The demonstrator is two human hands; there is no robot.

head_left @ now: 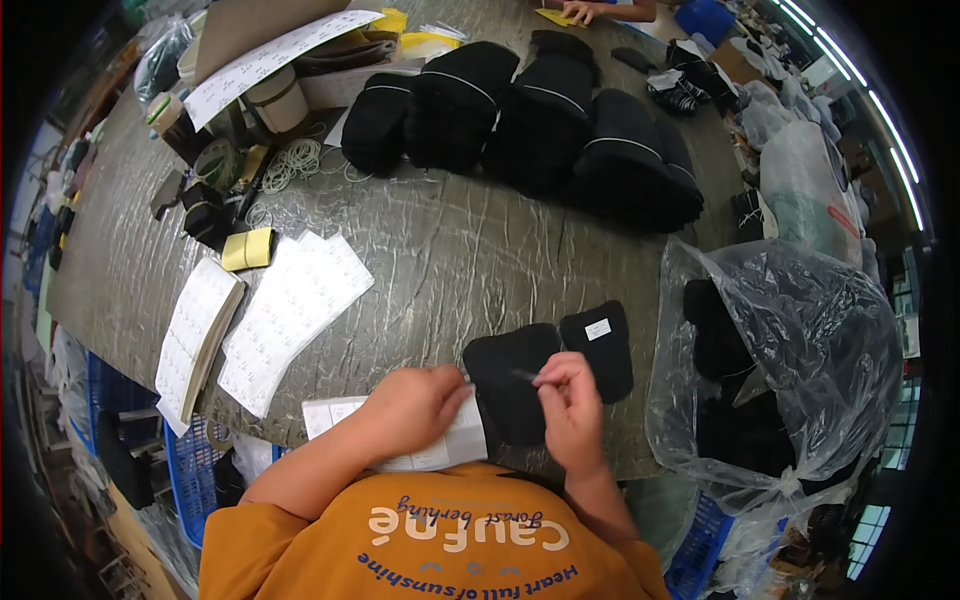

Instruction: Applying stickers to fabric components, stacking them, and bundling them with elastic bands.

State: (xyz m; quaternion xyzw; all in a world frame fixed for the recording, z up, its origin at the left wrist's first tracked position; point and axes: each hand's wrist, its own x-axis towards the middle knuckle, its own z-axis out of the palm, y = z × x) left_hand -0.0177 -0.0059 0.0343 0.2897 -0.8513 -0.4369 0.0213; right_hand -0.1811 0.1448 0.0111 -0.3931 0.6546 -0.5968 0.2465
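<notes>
Close to my body, my left hand (412,408) is closed on the edge of a white label sheet (455,438). My right hand (572,408) pinches a small label (524,375), seen edge-on and slightly blurred. Beneath that label lies a flat black fabric piece (505,350) with rounded corners. Just to its right is a second black piece (608,368), which bears a small white sticker (597,329) near its top.
Tied black fabric bundles (540,115) line the table's far side. Printed sheets (295,315), a yellow packet (247,249) and rubber bands (292,165) lie left. A clear plastic bag (800,340) with black pieces sits right. Another person's hand (582,11) shows at the far edge.
</notes>
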